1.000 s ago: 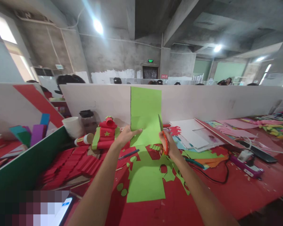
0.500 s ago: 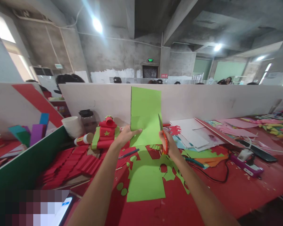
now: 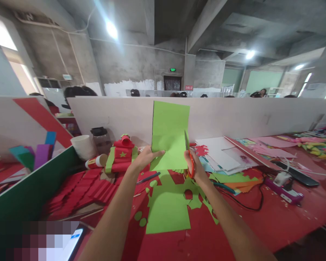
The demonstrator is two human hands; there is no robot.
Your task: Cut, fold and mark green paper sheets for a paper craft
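Observation:
A green sheet (image 3: 170, 134) stands upright in front of me, its lower left edge pinched by my left hand (image 3: 149, 156), thumb on the near face. My right hand (image 3: 196, 167) is closed around the red-handled scissors (image 3: 191, 163), whose blades point up along the sheet's right edge. Beneath the hands, another green sheet (image 3: 167, 210) lies flat on the red table (image 3: 206, 243), with green offcuts (image 3: 194, 197) to its right. Small green ovals (image 3: 143, 222) lie at its left.
Folded red strips (image 3: 81, 188), a red and green figure with a star (image 3: 122, 154), a paper cup stack (image 3: 84, 146) and a jar (image 3: 100, 139) are left. Right are white papers (image 3: 225, 156), a purple power strip (image 3: 285, 192) and a black cable. A white partition (image 3: 233, 116) stands behind.
The held green sheet has shifted slightly right and turned a little. The scissors' blades now lie closer together at its right edge. Both hands keep their holds.

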